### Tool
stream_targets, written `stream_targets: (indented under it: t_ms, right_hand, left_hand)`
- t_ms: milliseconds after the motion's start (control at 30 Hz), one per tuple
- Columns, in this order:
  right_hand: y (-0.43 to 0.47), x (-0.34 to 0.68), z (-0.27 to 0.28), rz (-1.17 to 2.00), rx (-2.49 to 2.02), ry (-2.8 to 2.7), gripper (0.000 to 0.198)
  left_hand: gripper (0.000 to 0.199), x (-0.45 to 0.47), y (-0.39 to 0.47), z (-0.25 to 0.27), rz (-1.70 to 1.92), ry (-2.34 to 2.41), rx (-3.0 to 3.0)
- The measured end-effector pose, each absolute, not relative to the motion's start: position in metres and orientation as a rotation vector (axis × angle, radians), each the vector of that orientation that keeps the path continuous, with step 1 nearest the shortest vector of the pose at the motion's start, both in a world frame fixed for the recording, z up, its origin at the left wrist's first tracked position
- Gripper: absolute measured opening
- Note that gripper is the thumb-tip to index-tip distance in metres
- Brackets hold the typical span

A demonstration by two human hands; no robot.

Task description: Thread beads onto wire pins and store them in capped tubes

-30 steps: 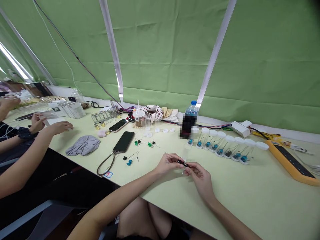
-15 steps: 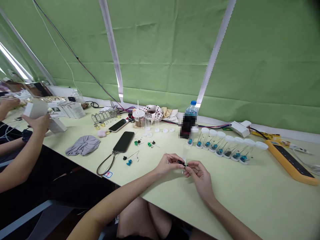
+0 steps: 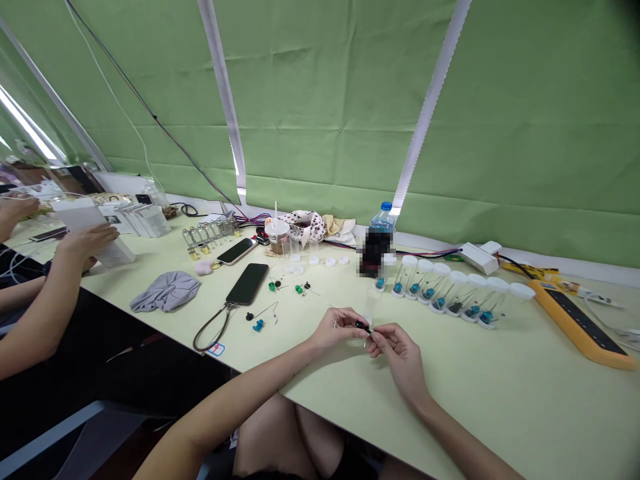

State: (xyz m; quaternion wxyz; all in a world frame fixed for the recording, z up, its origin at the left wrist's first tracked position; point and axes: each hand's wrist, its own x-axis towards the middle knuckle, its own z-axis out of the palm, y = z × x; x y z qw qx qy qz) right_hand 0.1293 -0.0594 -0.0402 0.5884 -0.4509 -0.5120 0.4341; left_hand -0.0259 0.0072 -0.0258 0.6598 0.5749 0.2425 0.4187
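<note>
From where the head camera looks down, I see the person's two hands nearly meeting above the pale table (image 3: 500, 400), fingertips just beside each other. The left hand (image 3: 341, 325) pinches a small black part (image 3: 362, 326) between thumb and fingers, a thin metal wire (image 3: 335, 319) showing at the fingers; the right hand (image 3: 399, 347) has its thumb and fingertips closed on the near end of that same part, so it sits between the two. Exactly what the fingers cover, I can't tell. A clear tube (image 3: 373, 301) stands just behind the fingertips. To the right of it runs a row of capped clear tubes (image 3: 441, 287), most with a blue piece near the bottom, and beyond their end lies an orange power strip (image 3: 583, 323). To the left of the hands lie a loose blue piece (image 3: 259, 325), a black disc (image 3: 249, 317) and two green pieces (image 3: 299, 289) with wires, near a dark phone (image 3: 248, 284) on a strap. Several white caps (image 3: 331, 261) sit further back, by a drink cup (image 3: 277, 233) with a straw. Over on the far left, a co-worker's hand (image 3: 87, 241) holds a white box (image 3: 80, 213) beyond a crumpled grey cloth (image 3: 167, 291).
</note>
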Motion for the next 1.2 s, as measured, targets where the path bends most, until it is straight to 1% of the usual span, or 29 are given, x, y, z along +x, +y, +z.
stream_targets:
  t_ms: [233, 467, 700, 1200]
  right_hand:
    - [-0.0593, 0.1279, -0.038, 1.016, -1.064, -1.197, 0.026]
    - [-0.0609, 0.1272, -0.0366, 1.0, -1.06, -1.19, 0.024]
    - [-0.0612, 0.1263, -0.0402, 0.968, -1.067, -1.259, 0.032]
    - [-0.0602, 0.128, -0.0416, 1.046, -1.037, -1.23, 0.027]
  left_hand:
    - [0.033, -0.0267, 0.0071, -0.0241, 0.926, 0.571, 1.32]
    - [0.032, -0.0257, 0.0074, -0.0255, 0.946, 0.564, 1.333]
    - [0.029, -0.0263, 0.0075, -0.0226, 0.969, 0.561, 1.306]
    - [0.033, -0.0262, 0.0092, -0.0259, 0.973, 0.552, 1.312]
